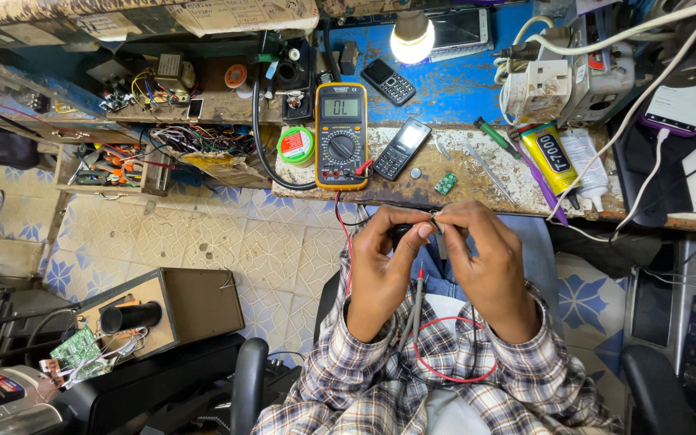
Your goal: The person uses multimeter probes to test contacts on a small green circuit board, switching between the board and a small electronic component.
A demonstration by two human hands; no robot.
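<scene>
Both hands — left (pixel 384 254) and right (pixel 477 250) — pinched a tiny part (pixel 435 223) in a closed fingertip grip just below the desk (pixel 461 189) edge — seemingly light, rigid, fragile, best held by its edges.

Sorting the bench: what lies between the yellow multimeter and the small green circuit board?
In the head view, a dark keypad phone and a coin cell lie between multimeter and green board.

My fingers (pixel 424 228) hide most of the small part (pixel 437 223) I pinch; the phone (pixel 681 106) at right sits half under cables.
</scene>
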